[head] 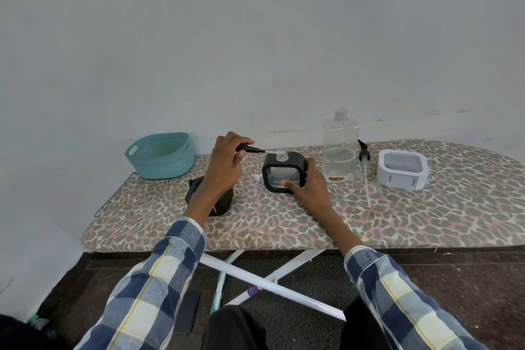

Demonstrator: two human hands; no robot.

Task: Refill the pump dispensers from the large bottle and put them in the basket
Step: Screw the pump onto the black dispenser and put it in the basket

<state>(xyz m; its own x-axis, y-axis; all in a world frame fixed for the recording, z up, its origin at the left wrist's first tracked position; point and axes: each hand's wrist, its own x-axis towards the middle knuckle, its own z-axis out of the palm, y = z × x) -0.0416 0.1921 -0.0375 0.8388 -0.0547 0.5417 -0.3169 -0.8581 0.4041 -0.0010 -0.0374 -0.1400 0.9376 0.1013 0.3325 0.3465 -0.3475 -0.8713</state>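
Observation:
A square black-framed clear dispenser (285, 175) stands upright on the ironing board (284, 224), its threaded neck uncapped. My right hand (308, 187) grips its right side and front. My left hand (227, 163) holds a black pump head (246, 148) level with the neck, its clear tube reaching toward the opening. The large clear bottle (340, 148) stands uncapped to the right, with liquid in its lower part. Its long black pump (364, 160) lies beside it. A white square dispenser (402, 169) lies further right. The teal basket (160, 156) sits at the back left with nothing visible inside.
A black dispenser (199, 193) lies on the board under my left wrist, and a small white part (258, 177) lies left of the black-framed dispenser. The board's white legs (270, 287) cross below, and a dark phone (187, 311) lies on the floor.

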